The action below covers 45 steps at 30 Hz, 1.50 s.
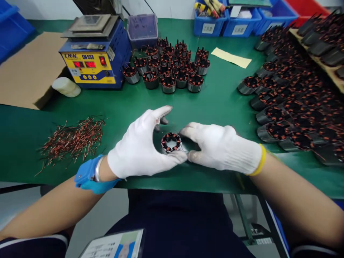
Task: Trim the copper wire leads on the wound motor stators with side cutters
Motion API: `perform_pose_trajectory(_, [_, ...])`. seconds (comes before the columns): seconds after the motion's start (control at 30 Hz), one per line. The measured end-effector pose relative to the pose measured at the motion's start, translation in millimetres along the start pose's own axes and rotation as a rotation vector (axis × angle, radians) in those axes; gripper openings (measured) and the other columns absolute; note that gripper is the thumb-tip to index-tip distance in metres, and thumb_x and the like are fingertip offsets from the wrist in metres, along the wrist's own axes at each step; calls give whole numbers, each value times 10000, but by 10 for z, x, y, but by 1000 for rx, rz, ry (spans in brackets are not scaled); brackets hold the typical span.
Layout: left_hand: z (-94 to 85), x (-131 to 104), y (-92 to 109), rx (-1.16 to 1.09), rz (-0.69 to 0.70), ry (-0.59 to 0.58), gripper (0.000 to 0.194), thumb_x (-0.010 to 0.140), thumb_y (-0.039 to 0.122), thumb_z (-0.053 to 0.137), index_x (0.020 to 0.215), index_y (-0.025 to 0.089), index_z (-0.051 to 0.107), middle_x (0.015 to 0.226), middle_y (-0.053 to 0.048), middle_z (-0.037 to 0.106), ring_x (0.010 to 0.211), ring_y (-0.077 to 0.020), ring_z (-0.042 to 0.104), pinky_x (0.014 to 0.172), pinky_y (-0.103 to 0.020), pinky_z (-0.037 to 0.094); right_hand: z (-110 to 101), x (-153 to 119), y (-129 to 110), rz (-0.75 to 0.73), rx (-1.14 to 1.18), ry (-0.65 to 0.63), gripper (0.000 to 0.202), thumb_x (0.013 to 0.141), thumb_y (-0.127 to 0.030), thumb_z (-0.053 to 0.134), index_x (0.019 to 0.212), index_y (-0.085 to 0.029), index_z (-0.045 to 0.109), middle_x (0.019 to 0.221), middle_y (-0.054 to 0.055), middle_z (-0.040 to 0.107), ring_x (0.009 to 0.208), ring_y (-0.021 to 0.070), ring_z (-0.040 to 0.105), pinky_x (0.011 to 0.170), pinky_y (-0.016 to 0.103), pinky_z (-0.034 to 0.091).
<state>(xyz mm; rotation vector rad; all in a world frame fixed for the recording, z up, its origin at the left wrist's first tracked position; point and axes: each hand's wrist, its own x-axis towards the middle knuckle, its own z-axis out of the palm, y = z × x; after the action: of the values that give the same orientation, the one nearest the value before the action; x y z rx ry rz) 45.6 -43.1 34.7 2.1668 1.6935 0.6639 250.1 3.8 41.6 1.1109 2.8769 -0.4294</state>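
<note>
Far to the left of the grip, a sheet of cardboard point(29, 68) lies on the green table point(228, 107), with a blue bin point(13, 30) at its far side. Nearer the left hand, and well apart from it, is a loose heap of copper wire clippings point(76, 139). Beyond the heap, a whitish roll point(66, 87) lies on its side just beside a blue and yellow powered unit point(92, 57) with lit red displays.

The left hand point(164, 132), in a white glove, is spread in a wide C: its fingers reach past the far left of a small wound ring point(171, 142), and its thumb lies along the ring's near edge. The ring stands on the table between the two hands, its open top showing copper windings. Straight beyond the grip is a cluster of similar wound cores point(168, 84), with a translucent bin point(142, 31) behind it.

The right hand point(190, 143), also gloved, comes in at the ring's right, finger and thumb parted, the thumb tip close by the left thumb. A thin wire shows there; whether either hand holds it, I cannot tell.

Beyond and right of the grip lie a pale yellow strip point(231, 58) and blue bins point(239, 27); further right, many more cores point(274, 132) stand in dense rows.
</note>
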Motion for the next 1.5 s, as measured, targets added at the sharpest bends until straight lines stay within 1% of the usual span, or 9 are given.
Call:
perform_pose_trajectory(0.13, [106, 16, 75, 127, -143, -101, 853, 701, 649, 628, 1391, 196, 413, 1106, -65, 653, 969, -254, 654, 851, -370, 533, 123, 68, -25, -10, 69, -25, 210, 903, -365, 466, 883, -229, 624, 887, 3, 671, 729, 172, 618, 536, 280, 242])
perform_pose_trajectory(0.37, [137, -11, 47, 103, -83, -192, 778, 704, 368, 607, 1423, 193, 366, 1216, -52, 632, 1002, -237, 650, 884, -347, 526, 197, 30, 41, -64, 98, 28, 180, 841, -417, 555, 880, -243, 582, 876, -29, 654, 709, 154, 594, 547, 284, 250])
perform_pose_trajectory(0.63, [78, -59, -28, 103, 29, -260, 842, 677, 269, 615, 1456, 193, 304, 1350, -86, 531, 1176, -262, 566, 990, -367, 480, 229, 42, -7, -38, 34, 20, 227, 848, -458, 541, 897, -241, 587, 883, -18, 649, 740, 182, 617, 548, 291, 251])
perform_pose_trajectory(1.0, [30, -8, -138, 4, -33, -301, 816, 709, 567, 665, 1415, 244, 414, 1280, -45, 612, 1154, -262, 598, 1013, -372, 467, 227, 31, -38, -106, -164, -23, 236, 897, -402, 445, 902, -238, 615, 866, 12, 656, 668, 195, 613, 521, 315, 216])
perform_pose_trajectory(1.1, [34, 3, -147, -2, -54, -315, 864, 668, 578, 694, 1423, 274, 404, 1220, -35, 645, 1103, -271, 627, 958, -376, 496, 189, 33, 96, 25, -257, -8, 252, 909, -358, 404, 873, -232, 619, 833, 28, 653, 643, 195, 607, 499, 314, 185])
perform_pose_trajectory(1.2, [41, 15, -146, -39, -100, -313, 966, 616, 607, 728, 1451, 297, 352, 1169, -27, 662, 1052, -275, 647, 877, -366, 529, 138, 54, 158, 199, -145, 109, 259, 886, -404, 447, 975, -243, 630, 953, 35, 671, 727, 199, 630, 498, 292, 273])
perform_pose_trajectory(1.3, [46, 33, -142, -105, -130, -308, 1058, 595, 583, 759, 1487, 312, 258, 1132, -15, 668, 988, -246, 666, 830, -344, 541, 122, 79, 96, 69, -43, 137, 372, 863, -367, 478, 1203, -248, 570, 1163, 55, 635, 811, 194, 638, 572, 289, 378])
perform_pose_trajectory(1.4, [44, 44, -140, -149, -148, -318, 1115, 579, 548, 784, 1502, 296, 212, 1116, -19, 672, 937, -225, 672, 817, -329, 538, 107, 72, 109, -15, -134, -24, 319, 892, -297, 411, 1116, -239, 631, 1025, 57, 675, 768, 207, 633, 590, 301, 388])
perform_pose_trajectory(1.5, [42, 44, -137, -173, -157, -331, 1148, 566, 537, 795, 1509, 286, 190, 1110, -23, 678, 909, -219, 672, 794, -321, 537, 58, 42, 241, 191, -64, 21, 281, 886, -288, 437, 1019, -249, 681, 998, 46, 698, 833, 235, 641, 624, 305, 421])
